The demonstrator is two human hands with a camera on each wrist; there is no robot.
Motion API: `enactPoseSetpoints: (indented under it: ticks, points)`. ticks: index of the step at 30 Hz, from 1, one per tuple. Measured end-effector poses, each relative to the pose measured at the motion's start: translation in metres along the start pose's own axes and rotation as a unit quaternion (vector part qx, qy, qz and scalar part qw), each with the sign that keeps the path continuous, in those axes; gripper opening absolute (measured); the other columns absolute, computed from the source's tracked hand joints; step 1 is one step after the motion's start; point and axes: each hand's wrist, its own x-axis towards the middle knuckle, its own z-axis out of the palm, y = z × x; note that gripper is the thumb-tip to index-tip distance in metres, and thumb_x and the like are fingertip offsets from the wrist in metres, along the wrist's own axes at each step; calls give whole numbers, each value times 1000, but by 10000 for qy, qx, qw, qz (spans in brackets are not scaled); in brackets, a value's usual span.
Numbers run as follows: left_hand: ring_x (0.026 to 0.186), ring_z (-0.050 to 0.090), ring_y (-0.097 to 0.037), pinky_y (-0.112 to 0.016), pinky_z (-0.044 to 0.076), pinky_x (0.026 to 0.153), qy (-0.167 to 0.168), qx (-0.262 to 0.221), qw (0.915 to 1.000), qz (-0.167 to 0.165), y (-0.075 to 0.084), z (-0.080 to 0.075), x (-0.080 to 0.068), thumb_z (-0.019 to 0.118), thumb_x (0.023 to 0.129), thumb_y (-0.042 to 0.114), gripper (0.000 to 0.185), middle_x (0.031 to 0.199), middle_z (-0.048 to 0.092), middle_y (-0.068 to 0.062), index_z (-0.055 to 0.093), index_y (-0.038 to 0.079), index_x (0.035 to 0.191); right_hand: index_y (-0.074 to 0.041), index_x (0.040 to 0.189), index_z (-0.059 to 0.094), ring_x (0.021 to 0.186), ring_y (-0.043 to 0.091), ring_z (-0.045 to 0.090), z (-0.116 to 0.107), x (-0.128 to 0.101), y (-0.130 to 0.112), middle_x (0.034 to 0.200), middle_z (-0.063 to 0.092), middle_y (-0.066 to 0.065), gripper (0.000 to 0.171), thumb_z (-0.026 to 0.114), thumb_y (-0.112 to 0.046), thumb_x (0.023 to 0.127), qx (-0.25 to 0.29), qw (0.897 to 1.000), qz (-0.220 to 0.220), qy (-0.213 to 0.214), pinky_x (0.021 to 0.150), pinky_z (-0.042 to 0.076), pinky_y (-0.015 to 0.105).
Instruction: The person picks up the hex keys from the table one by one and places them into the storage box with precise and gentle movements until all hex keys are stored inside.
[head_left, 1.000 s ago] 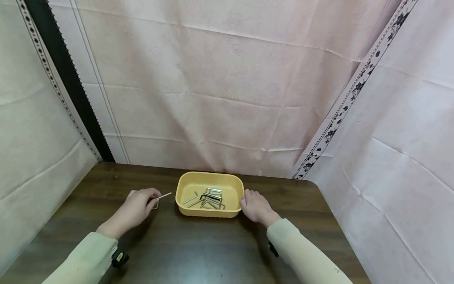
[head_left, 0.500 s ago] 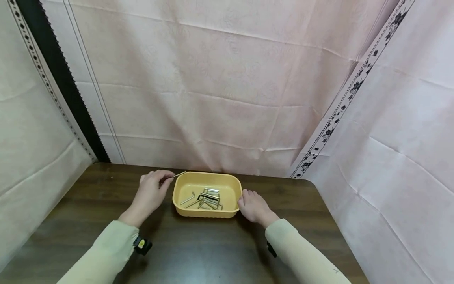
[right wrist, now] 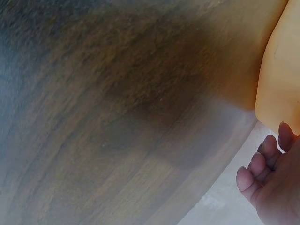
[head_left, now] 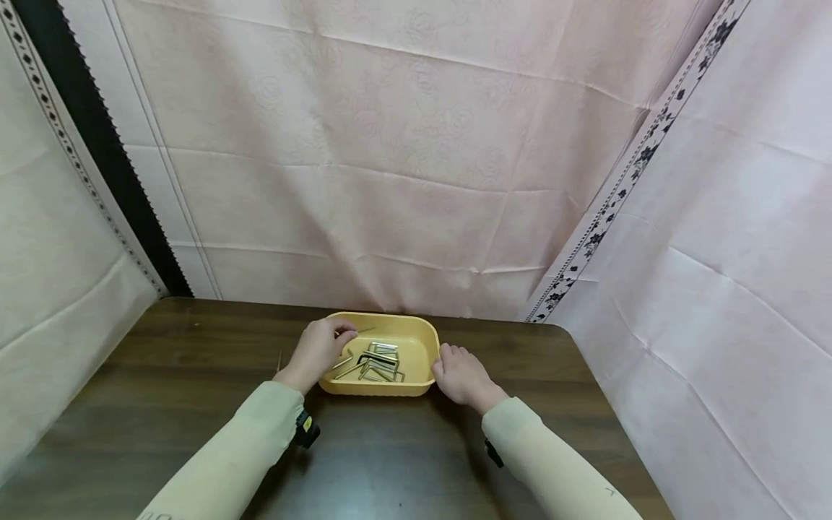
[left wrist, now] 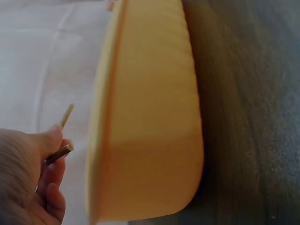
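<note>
A yellow plastic tray (head_left: pixel 422 339) sits on the dark wooden table (head_left: pixel 195 361) with several metal hex keys (head_left: pixel 380 361) lying in it. My left hand (head_left: pixel 338 338) hovers over the tray's left rim and pinches one thin hex key (head_left: pixel 365 331), whose tip points over the tray. The left wrist view shows the tray's outer wall (left wrist: pixel 150 117) close by and the pinched hex key (left wrist: pixel 61 153) between thumb and fingers (left wrist: pixel 51 140). My right hand (head_left: pixel 448 361) rests at the tray's right side, fingers relaxed. In the right wrist view its fingers (right wrist: pixel 262 168) lie beside the tray's corner (right wrist: pixel 281 79).
Another small metal piece (head_left: pixel 281 359) lies on the table left of the tray. Pink cloth walls (head_left: pixel 390 180) close in the table at the back and on both sides. Bare wood (head_left: pixel 390 462) stretches in front of the tray.
My left hand has carried the hex key from the table on the left up and rightward to above the tray's left rim. The right hand has stayed by the tray.
</note>
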Motion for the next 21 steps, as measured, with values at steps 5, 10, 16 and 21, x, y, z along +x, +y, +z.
enactPoseSetpoints:
  ticks: [5,10,16,21]
  points:
    - [79,60,-14,-37,49,73,-616,50,9981,70,-8,15,9,66,93,17,13,90,69,2,75,9,96,-14,91,44,75,22,42,2,-1,1,81,44,2,22,28,-27,98,-37,10000,-64,19,73,36,37]
    - [73,58,-10,-35,48,71,-795,287,9964,68,-15,24,12,67,92,19,12,85,68,5,75,11,91,-14,93,44,74,22,42,3,0,0,81,44,2,23,27,-28,98,-26,10000,-69,-24,72,36,36]
    - [70,56,-8,-36,46,74,-657,837,9937,342,-17,29,11,71,89,25,9,78,65,12,73,19,82,-14,91,44,74,22,42,2,1,1,80,44,2,24,26,-29,99,-47,10000,4,19,72,36,36]
    - [71,57,-8,-39,42,85,-744,1189,9891,444,-18,32,9,73,87,26,10,74,62,15,71,21,79,-14,93,45,74,21,43,1,0,-1,82,45,1,25,26,-29,99,-47,10000,2,-6,72,37,36]
